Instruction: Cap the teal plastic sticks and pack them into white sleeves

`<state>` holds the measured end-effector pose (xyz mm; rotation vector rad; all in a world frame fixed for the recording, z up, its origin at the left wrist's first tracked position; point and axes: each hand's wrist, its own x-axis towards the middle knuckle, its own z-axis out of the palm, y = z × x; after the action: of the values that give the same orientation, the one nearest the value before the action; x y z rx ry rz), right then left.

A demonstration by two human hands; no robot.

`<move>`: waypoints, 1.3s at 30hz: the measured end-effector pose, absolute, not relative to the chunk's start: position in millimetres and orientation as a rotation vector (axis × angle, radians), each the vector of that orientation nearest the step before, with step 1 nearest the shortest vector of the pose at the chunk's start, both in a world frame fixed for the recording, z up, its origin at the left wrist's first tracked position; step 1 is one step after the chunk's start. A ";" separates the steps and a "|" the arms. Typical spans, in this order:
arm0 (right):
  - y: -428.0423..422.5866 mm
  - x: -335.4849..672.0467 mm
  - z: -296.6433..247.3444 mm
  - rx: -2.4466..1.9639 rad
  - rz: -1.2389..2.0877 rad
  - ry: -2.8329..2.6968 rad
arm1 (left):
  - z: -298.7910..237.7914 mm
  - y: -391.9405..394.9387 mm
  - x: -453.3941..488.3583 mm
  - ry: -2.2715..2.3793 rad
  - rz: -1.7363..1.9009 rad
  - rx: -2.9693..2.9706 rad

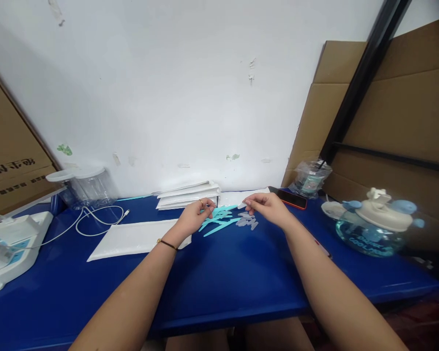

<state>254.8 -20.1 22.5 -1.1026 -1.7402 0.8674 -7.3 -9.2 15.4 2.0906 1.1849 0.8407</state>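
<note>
My left hand [195, 217] rests on the blue table [219, 278], its fingers curled onto the near end of a pile of thin turquoise plastic sticks [219, 220]. My right hand [267, 205] hovers just right of them, thumb and forefinger pinched on a small clear cap [242, 205]. Several more clear caps [248, 222] lie beneath that hand. A flat white padded envelope [131, 239] lies to the left of my left wrist.
A stack of white envelopes [188, 195] lies against the wall. A red-edged phone [289, 198], a clear cup [309, 178] and a blue water jug [375, 224] stand right. At left are clear jars [89, 187], a white cable [95, 219], a white device [10, 246] and cardboard boxes [7, 156].
</note>
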 end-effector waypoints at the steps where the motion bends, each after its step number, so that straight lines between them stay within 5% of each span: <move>1: -19.0 253.9 20.7 -1.099 0.874 -1.741 | 14.8 -9.0 -7.2 1.186 0.843 2.098; 12: -20.3 242.8 13.8 -1.048 1.085 -1.792 | 20.8 -21.2 1.5 1.193 0.774 2.128; 24: -33.3 249.5 17.4 -1.220 1.618 -2.413 | 11.4 -37.5 11.1 1.012 0.207 2.307; 27: -28.2 251.4 13.2 -1.264 1.429 -2.434 | 8.1 -34.9 10.7 1.100 0.282 2.332; 33: -10.0 258.7 0.7 -1.361 0.537 -2.342 | 2.3 -24.9 8.0 1.505 0.414 2.442; 39: -3.1 260.3 -11.2 -1.355 0.593 -2.352 | 1.4 -21.8 7.0 1.522 0.334 2.439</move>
<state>260.3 -3.1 -11.2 -1.3551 -2.3524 0.5929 7.0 -21.8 1.4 2.4387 1.5222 0.3343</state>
